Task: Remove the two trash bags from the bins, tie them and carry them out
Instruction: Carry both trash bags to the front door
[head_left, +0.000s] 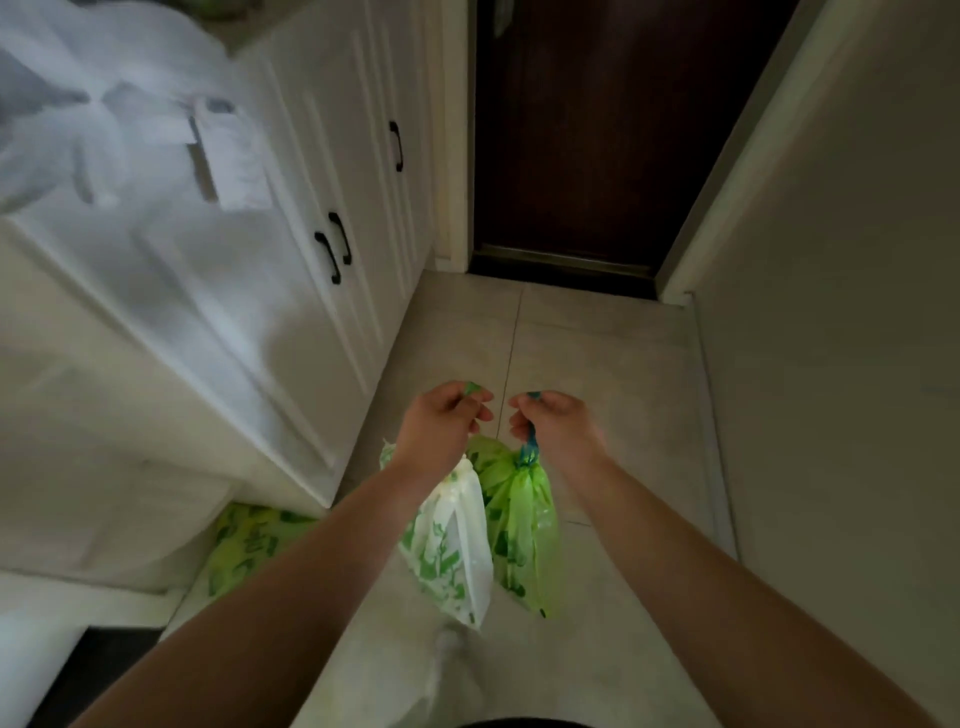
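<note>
Left hand (441, 423): fist clenched around the gathered neck of the white trash bag (457, 551); a green scrap of film pokes out above the knuckles. Bare forearm reaches in from the lower left.

Right hand (553, 423): fist clenched around the twisted neck of the green trash bag (524, 535); a teal-green end shows at the top of the fist. Bare forearm reaches in from the lower right.

White trash bag: thin, translucent plastic film with green printed markings, slack and crinkled, tapering to a point at the bottom. Hangs clear of the floor below the left hand, touching the green bag on its right.

Green trash bag: thin, glossy lime-green film with darker green print, pleated tightly below a dark teal twisted neck. Hangs below the right hand, above the floor.

Floor (597, 364): large pale matte tiles with thin grout lines.

Cabinet (332, 156): white panelled doors with slim black bar handles, along the left side.

Door (597, 130): dark brown, smooth, closed, straight ahead at the end of the passage.

Wall (831, 260): plain, pale, on the right.

Green printed plastic (249, 540): crumpled, low at the left by the cabinet base; what it belongs to cannot be told.
</note>
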